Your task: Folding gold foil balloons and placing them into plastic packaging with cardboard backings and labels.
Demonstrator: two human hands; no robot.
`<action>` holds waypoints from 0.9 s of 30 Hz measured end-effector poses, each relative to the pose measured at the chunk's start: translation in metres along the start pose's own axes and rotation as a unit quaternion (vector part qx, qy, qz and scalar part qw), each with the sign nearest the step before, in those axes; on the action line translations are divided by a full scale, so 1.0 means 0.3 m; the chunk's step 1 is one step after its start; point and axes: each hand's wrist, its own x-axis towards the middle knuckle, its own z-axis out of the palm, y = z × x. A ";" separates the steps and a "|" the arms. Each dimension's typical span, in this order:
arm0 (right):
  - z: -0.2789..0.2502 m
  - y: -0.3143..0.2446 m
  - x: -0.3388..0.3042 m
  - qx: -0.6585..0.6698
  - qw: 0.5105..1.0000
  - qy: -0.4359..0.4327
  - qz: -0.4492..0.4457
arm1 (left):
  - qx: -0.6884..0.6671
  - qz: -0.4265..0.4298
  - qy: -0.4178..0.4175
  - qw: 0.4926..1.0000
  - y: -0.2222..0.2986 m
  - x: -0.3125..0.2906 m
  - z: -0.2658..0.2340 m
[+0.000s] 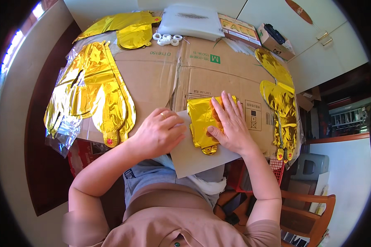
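A gold foil balloon (pixel 203 123), folded into a flat packet with a rounded tab at its near end, lies on a white sheet (pixel 187 158) in front of me. My right hand (pixel 231 121) rests flat on the packet's right part, fingers stretched and thumb out to the left. Just left of the packet, apart from it, my left hand (pixel 160 131) is closed, with a ring on one finger. Its fingertips are curled in, and whatever they may pinch is hidden. The sheet's near edge overhangs the table edge above my lap.
Flattened cardboard (pixel 148 74) covers the table. Larger gold foil balloons (pixel 97 82) lie at the left, more (pixel 282 103) at the right, others (pixel 134 35) at the far left. White ribbon rolls (pixel 165 40), a stack of clear bags (pixel 189 20) and small boxes (pixel 272 41) line the back.
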 end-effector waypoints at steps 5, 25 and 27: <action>-0.003 -0.005 0.004 0.012 1.000 0.003 -0.006 | 0.000 0.022 -0.014 1.000 0.038 -0.015 0.018; -0.104 -0.060 -0.090 -0.020 0.989 0.090 -0.114 | -0.046 0.068 -0.091 0.992 0.006 0.063 0.046; -0.115 -0.089 -0.127 0.032 0.984 0.104 -0.144 | -0.029 0.069 -0.086 0.993 0.013 0.064 0.048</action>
